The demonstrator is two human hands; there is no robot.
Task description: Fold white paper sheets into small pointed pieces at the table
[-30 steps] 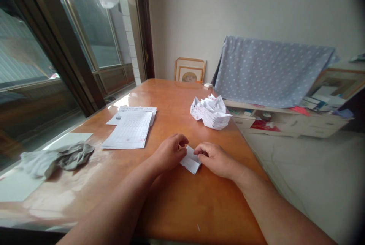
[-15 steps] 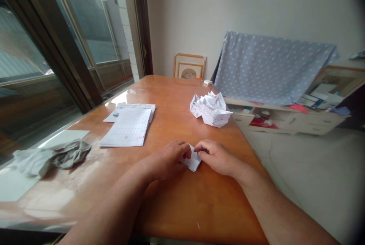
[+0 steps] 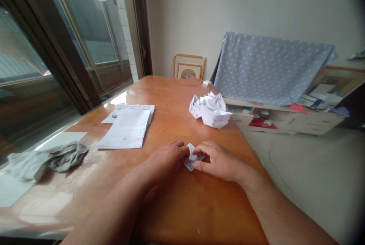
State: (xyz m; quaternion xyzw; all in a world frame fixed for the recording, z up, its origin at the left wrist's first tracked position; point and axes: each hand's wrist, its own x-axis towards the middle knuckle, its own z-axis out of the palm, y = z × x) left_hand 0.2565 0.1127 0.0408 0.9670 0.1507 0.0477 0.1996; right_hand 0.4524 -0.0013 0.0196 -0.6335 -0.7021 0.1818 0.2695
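A: Where the view is widest, which surfaces dominate, and do they carry any lettering?

B: The table [image 3: 168,117] is largest: glossy, reddish-brown, its far corner rounded. Beyond it stand a low white cabinet [image 3: 302,121] and a draped blue-grey cloth [image 3: 270,70] patterned with pale dots. No brand can be read on any of them.

A: And the mid-sized items?

B: A framed picture [image 3: 188,71], rectangular with a light wooden border and a dark oval motif, leans at the wall. On the table's left half lie overlapping paper sheets [image 3: 125,127], ruled and closely written, with pinkish marks; the script is too small to read. Nearer, a crumpled grey fabric [image 3: 68,155] shows soft folds. Toward the right edge sits a bundle of folded papers [image 3: 212,112], nested in layers with pointed tips, its sides bearing illegible print.

A: How are the hands disposed?

B: The left hand [image 3: 168,157] lies palm down, fingers curled over the left side of a small folded paper [image 3: 190,165]; its fingertips are hidden, so whether it pinches cannot be told. The right hand [image 3: 218,161] meets the opposite side, a gap showing between thumb and fingers; whether a layer is pinched is likewise unclear.

A: The smallest piece?

B: That same folded paper, on the table between both hands: white, creased, sharp-cornered, with faint unreadable markings near its lower point.
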